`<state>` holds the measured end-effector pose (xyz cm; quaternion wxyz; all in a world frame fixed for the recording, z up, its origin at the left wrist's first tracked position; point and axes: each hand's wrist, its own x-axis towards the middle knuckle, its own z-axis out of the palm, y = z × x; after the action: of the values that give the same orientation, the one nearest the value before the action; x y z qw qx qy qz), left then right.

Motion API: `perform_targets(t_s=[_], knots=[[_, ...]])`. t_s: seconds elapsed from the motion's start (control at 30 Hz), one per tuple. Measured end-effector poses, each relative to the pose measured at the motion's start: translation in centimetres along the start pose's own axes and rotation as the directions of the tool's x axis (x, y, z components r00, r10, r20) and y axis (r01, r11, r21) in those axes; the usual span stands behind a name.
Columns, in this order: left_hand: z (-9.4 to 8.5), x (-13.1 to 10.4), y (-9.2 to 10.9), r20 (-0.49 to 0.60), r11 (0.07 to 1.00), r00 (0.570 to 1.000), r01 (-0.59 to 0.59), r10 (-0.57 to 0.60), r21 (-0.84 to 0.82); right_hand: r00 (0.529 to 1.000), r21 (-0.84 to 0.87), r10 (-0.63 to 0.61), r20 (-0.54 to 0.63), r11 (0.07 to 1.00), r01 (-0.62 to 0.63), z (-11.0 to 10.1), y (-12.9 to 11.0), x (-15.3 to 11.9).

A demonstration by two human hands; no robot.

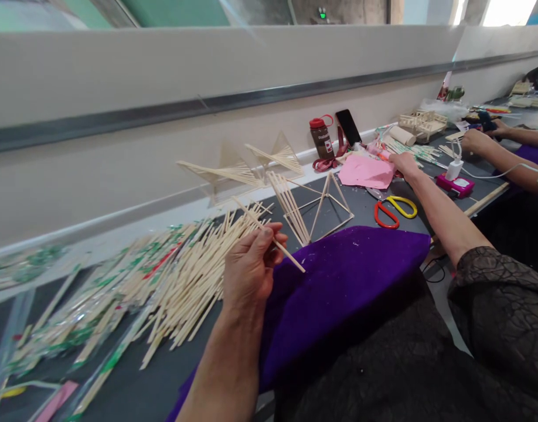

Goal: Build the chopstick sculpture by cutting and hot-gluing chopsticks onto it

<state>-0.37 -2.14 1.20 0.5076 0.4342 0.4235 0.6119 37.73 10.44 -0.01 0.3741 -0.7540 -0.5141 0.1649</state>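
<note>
My left hand (251, 261) pinches one thin wooden chopstick (292, 257), held slantwise over the edge of a purple cloth (339, 269). Just beyond it stands an open frame of glued chopsticks (317, 198), with a fanned row of sticks on its left side. To the left of this hand lies a heap of loose chopsticks (194, 281). My right hand (404, 166) reaches to a crumpled pink sheet (365, 172), its fingers curled by something orange that I cannot make out. Scissors (413, 207) with red and yellow handles lie nearer me.
Wrapped chopsticks (132, 264) spread across the left of the table. Two twisted stick models (225, 170) lean by the wall. A bottle (322, 140) and a phone (348, 127) stand behind. A white plug (454, 170) sits on a pink box, near another person's arm (501, 155).
</note>
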Motion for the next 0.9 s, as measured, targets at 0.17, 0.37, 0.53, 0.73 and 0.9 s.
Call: perform_targets(t_s=[0.17,0.37,0.53,0.73,0.9], knots=[[-0.1,0.1,0.0,0.001,1.0,1.0,0.006,-0.006,0.006,0.995,0.158,-0.006,-0.102,0.987,0.023,-0.5,-0.9,-1.0],[0.0,-0.1,0.0,0.018,0.999,1.0,-0.003,0.002,0.034,0.839,0.258,-0.166,-0.519,0.905,0.338,-0.4,-2.7,-2.9],[-0.1,-0.4,-0.2,0.078,0.998,0.997,0.014,-0.019,0.057,0.918,0.518,-0.228,-0.323,0.77,0.373,0.2,-5.3,-5.1],[0.0,-1.0,-0.5,0.22,0.999,0.976,-0.024,0.013,0.049,0.869,0.83,-0.481,-0.117,0.433,0.352,0.2,-10.5,-11.5],[-0.1,-1.0,-0.4,0.25,0.997,0.966,-0.073,0.062,0.035,0.774,0.856,-0.628,0.087,0.444,0.264,0.7,-13.6,-16.2]])
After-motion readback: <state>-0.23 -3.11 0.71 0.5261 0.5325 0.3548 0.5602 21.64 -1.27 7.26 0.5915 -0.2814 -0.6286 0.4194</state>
